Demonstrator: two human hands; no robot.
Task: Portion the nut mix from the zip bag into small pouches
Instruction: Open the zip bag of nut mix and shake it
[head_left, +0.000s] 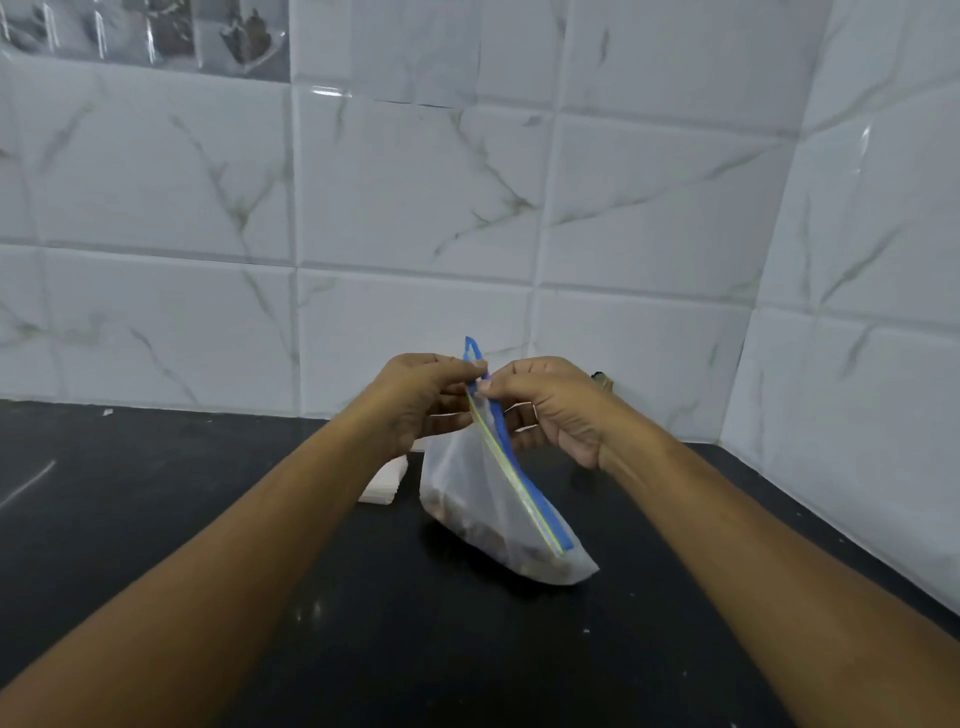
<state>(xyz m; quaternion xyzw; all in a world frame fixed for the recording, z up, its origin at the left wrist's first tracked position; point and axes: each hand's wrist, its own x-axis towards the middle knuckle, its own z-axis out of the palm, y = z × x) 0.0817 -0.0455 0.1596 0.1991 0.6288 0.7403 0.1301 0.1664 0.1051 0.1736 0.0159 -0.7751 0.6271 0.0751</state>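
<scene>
A clear zip bag (470, 483) with a blue and green zip strip rests by its bottom on the black counter (156, 519), tilted. Brown nut mix (488, 535) lies along its lower edge. My left hand (421, 400) and my right hand (550, 405) both pinch the zip strip near its upper end, one on each side. A flat stack of small white pouches (387, 480) lies on the counter just left of the bag, partly hidden under my left wrist.
White marble-look tiled walls (415, 208) meet in a corner at the back right. A small dark and tan object (604, 383) peeks out behind my right hand against the wall. Small crumbs dot the counter.
</scene>
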